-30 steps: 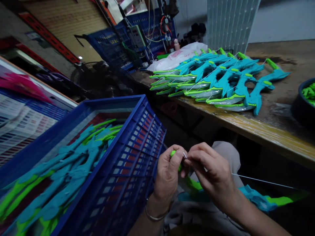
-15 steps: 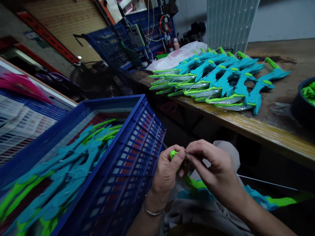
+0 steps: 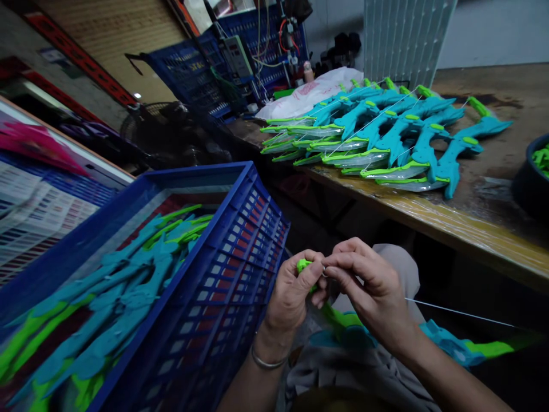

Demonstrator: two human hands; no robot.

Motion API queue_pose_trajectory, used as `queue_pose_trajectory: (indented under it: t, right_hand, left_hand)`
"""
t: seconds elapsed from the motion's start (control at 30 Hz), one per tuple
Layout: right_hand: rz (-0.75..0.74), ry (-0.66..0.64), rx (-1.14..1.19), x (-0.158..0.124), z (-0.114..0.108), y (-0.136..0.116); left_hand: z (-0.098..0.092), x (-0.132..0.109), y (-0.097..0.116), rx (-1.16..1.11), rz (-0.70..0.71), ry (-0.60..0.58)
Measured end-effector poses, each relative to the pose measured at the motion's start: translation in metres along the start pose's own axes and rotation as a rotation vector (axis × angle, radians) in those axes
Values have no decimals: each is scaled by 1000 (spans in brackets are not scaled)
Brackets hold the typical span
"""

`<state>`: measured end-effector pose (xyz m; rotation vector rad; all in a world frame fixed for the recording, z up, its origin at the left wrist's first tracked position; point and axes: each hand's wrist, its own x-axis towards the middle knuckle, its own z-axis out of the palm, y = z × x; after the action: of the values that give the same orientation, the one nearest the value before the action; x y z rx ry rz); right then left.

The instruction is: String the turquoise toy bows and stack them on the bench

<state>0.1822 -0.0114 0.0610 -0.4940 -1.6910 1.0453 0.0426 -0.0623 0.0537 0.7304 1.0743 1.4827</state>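
Observation:
A toy bow (image 3: 446, 342) with a teal body and bright green limbs lies across my lap, partly hidden behind my hands. My left hand (image 3: 285, 297) is closed round its green tip (image 3: 302, 265), thumb on top. Close against that thumb, my right hand (image 3: 375, 289) pinches the end of the thin white string (image 3: 461, 313) between thumb and fingertips. From behind the right hand the string runs off toward the bow's other end at the right. What the fingertips do at the tip is small and partly covered.
To my left stands a blue crate (image 3: 240, 252) with several teal and green bows (image 3: 146, 269). On the workbench (image 3: 484, 229) ahead lie several strung bows (image 3: 403, 131). A dark tub (image 3: 525, 186) with green parts (image 3: 542, 160) is at the right, a white bag (image 3: 313, 91) behind.
Both hands stay at the bow's tip. The right hand's fingers have shifted slightly, and the view has moved a little.

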Motion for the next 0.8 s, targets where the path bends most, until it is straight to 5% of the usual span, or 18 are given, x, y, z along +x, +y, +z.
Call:
queue_pose_trajectory:
  t: [0.23, 0.43, 0.8]
  right_hand:
    - [-110, 106, -165, -3, 11, 1]
    - [-59, 145, -161, -8, 12, 5]
    - [-65, -72, -110, -3, 3, 4]
  left_hand:
    - [4, -2, 0, -22, -5, 44]
    - [5, 0, 0, -37, 8, 43]
    - [2, -1, -2, 1, 41, 26]
